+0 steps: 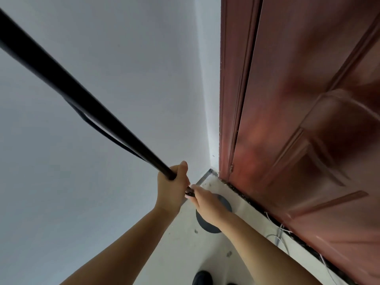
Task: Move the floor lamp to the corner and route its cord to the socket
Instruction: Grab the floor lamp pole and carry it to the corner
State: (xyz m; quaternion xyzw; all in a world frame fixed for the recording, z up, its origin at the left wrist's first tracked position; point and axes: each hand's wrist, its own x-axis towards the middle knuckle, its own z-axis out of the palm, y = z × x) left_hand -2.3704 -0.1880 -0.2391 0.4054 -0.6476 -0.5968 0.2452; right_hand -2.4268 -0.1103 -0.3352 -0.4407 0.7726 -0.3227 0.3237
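The floor lamp's black pole (86, 105) runs from the upper left down to the middle of the view. My left hand (173, 187) is wrapped around the pole low down. Just below it, my right hand (207, 204) grips the same pole, covering its lowest part. The lamp's round dark base (205, 224) rests on the pale floor close to the corner between the white wall and the door, partly hidden under my right wrist. A black cord (107, 133) hangs along the underside of the pole and meets it near my left hand. No socket is in view.
A reddish-brown panelled door (298, 120) fills the right side, with a dark threshold strip (257, 208) along its foot. Thin white wires (279, 236) lie on the floor by the threshold. A dark shoe (202, 277) shows at the bottom edge. The white wall (102, 48) is on the left.
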